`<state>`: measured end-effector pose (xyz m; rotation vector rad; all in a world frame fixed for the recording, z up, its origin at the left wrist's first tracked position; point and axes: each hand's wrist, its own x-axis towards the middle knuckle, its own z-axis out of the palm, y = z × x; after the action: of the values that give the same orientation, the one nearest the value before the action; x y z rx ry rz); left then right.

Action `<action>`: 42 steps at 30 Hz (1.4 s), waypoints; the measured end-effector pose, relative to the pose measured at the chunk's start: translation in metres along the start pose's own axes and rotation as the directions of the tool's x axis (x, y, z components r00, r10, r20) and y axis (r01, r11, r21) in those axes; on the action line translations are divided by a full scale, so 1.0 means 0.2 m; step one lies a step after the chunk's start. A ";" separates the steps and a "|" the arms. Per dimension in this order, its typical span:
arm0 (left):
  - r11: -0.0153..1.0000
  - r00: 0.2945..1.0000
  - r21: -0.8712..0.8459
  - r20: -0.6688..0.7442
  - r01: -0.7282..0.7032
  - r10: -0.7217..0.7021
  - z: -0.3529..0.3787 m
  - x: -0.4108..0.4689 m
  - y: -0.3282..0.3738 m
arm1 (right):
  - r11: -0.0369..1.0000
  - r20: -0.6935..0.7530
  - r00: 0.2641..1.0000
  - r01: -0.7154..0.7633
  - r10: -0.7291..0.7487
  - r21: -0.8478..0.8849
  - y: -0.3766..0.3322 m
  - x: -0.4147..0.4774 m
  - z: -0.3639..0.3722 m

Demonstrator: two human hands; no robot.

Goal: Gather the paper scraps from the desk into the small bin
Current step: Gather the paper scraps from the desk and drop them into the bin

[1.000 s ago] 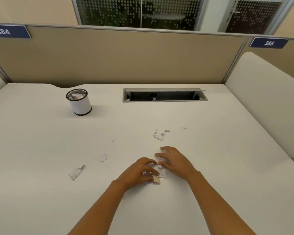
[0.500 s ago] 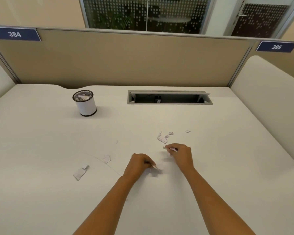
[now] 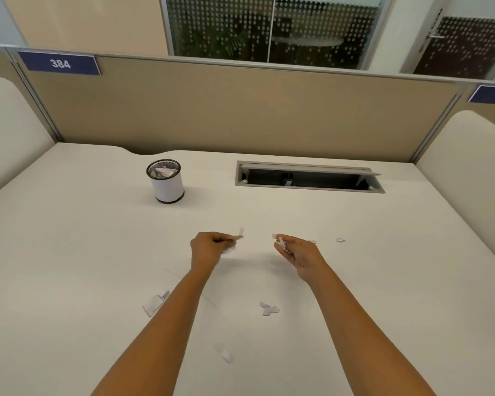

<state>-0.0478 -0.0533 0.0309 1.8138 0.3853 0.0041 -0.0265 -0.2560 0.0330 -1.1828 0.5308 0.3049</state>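
Both hands held over mid-counter, each grasping paper; small bin stands at far left.

My left hand (image 3: 209, 248) is curled round white scraps (image 3: 231, 248), with one strip sticking out past the fingertips. My right hand (image 3: 297, 250) pinches a second lot of scraps (image 3: 280, 243). The hands are apart, with bare counter (image 3: 69, 238) between them. The small bin (image 3: 166, 181) stands upright at far left, well beyond my left hand, with paper visible inside and open surface in between. Loose on the counter are a clump (image 3: 155, 302) at near left beside my left forearm, a pair (image 3: 267, 308) between my forearms, a single scrap (image 3: 225, 355) nearer still, and a small piece (image 3: 339, 239) right of my right hand. The far edge meets a beige partition (image 3: 212, 110). An open cable hatch (image 3: 309, 177) sits recessed to the right of the bin.
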 end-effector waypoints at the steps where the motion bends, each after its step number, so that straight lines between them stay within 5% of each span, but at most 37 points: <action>1: 1.000 1.000 -0.019 -0.018 0.007 -0.008 -0.04 0.03 0.01 | 0.999 0.020 0.999 -0.034 0.034 0.027 -0.01 0.01 0.03; 9: 0.996 0.952 -0.085 -0.305 -0.031 0.003 -0.40 0.37 0.20 | 0.973 0.117 0.987 -0.132 0.111 0.190 -0.08 0.09 0.29; 16: 0.996 0.873 -0.035 -0.485 -0.077 0.051 -0.69 0.70 0.34 | 0.980 0.203 0.968 -0.170 0.146 0.107 -0.12 0.20 0.57; 25: 0.943 0.932 0.328 -0.318 -0.062 0.172 -0.74 1.04 0.36 | 0.995 0.221 0.971 -0.096 0.086 0.035 -0.19 0.37 0.90; 33: 0.715 0.996 0.698 -0.077 0.030 0.033 -0.66 1.14 0.28 | 0.974 0.231 0.973 0.061 -0.009 -0.219 -0.21 0.45 1.08; 42: 0.520 0.998 0.852 0.060 -0.057 0.010 -0.64 1.17 0.29 | 0.916 0.265 0.957 0.206 -0.115 -0.344 -0.25 0.55 1.23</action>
<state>0.1630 0.1155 0.0757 2.8215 0.3359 -0.2501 0.1476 -0.0490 0.0808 -1.5216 0.1613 0.4109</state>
